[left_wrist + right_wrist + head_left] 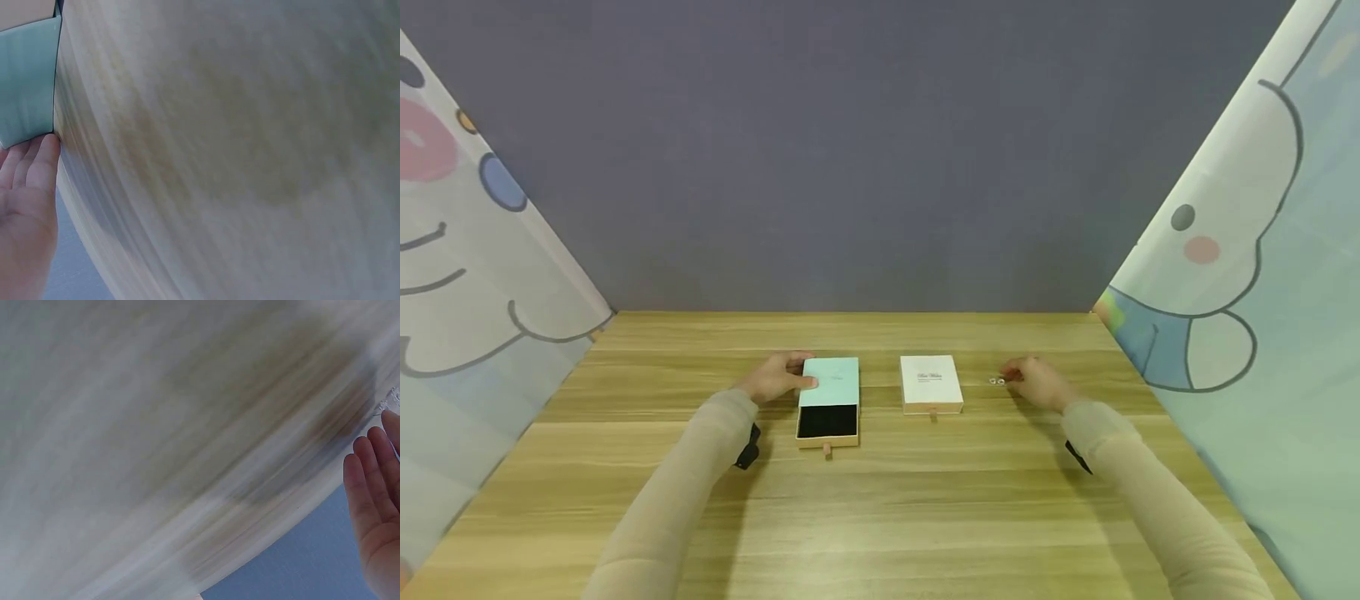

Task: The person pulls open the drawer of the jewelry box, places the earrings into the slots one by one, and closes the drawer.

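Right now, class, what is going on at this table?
A person sits at a wooden table. Their left hand rests against the mint-green sleeve of a drawer box, whose drawer is slid partly out, showing a black lining. A white box lies closed beside it. The right hand reaches for small shiny earrings on the table, fingers close to them.

mint drawer box (828, 392) half-open, earrings (997, 382) on table

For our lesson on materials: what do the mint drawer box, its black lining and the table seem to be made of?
Mint drawer box: probably matte card, with flat colour and crisp folded edges.
Black lining: perhaps velvet or foam, dull and without shine.
Table: wood or wood-look laminate, with pale grain stripes and plank seams.
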`<control>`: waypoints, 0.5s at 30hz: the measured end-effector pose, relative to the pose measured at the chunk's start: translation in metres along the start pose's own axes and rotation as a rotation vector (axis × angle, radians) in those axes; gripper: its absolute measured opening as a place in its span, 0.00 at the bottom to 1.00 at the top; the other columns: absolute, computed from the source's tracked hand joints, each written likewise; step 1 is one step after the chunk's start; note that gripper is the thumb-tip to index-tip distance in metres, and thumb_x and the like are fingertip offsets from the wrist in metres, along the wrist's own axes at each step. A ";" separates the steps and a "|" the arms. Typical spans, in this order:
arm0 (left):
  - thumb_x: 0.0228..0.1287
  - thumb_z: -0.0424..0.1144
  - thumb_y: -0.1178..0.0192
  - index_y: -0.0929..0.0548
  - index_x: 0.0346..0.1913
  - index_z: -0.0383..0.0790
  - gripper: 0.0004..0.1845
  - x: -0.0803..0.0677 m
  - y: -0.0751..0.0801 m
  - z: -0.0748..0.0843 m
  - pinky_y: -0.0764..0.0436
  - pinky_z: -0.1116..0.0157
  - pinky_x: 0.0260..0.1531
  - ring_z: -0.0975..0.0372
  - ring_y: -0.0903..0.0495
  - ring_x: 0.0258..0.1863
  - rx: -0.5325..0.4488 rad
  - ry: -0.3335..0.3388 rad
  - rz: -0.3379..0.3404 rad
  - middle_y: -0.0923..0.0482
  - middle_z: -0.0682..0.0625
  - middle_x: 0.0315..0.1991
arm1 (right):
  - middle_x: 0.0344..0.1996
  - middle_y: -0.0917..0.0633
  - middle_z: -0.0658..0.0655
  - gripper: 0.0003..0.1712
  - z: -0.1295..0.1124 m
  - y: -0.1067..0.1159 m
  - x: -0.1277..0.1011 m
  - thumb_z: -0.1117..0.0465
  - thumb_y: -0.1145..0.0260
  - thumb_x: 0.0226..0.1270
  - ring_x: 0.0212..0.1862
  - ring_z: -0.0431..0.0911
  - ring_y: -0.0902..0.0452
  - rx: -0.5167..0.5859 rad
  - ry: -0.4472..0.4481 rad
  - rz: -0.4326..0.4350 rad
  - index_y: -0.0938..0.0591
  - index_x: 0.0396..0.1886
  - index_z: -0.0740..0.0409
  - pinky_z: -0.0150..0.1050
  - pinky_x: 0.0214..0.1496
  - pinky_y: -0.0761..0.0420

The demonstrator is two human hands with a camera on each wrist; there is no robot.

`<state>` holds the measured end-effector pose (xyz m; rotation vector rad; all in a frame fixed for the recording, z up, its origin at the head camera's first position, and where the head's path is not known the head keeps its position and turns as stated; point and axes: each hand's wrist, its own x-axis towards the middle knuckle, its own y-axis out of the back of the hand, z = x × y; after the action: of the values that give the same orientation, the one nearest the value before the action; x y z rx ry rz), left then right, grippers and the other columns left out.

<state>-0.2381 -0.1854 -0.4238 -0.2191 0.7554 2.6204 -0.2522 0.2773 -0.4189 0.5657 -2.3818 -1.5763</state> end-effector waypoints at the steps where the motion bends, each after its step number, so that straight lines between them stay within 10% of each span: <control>1: 0.57 0.48 0.37 0.41 0.68 0.38 0.40 0.000 0.000 0.000 0.38 0.47 0.63 0.44 0.45 0.67 0.000 -0.002 -0.002 0.45 0.37 0.68 | 0.38 0.16 0.64 0.13 0.000 -0.001 0.000 0.70 0.37 0.58 0.40 0.54 0.20 0.007 -0.002 0.001 0.20 0.44 0.71 0.46 0.44 0.20; 15: 0.58 0.46 0.37 0.41 0.68 0.37 0.38 0.001 -0.001 0.002 0.38 0.47 0.63 0.44 0.45 0.67 -0.015 -0.010 0.004 0.45 0.37 0.69 | 0.36 0.16 0.62 0.10 0.000 -0.007 0.003 0.68 0.38 0.60 0.38 0.52 0.20 -0.042 -0.002 0.029 0.17 0.40 0.67 0.46 0.41 0.20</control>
<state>-0.2388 -0.1830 -0.4231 -0.2085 0.7340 2.6293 -0.2541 0.2736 -0.4251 0.5196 -2.3416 -1.6108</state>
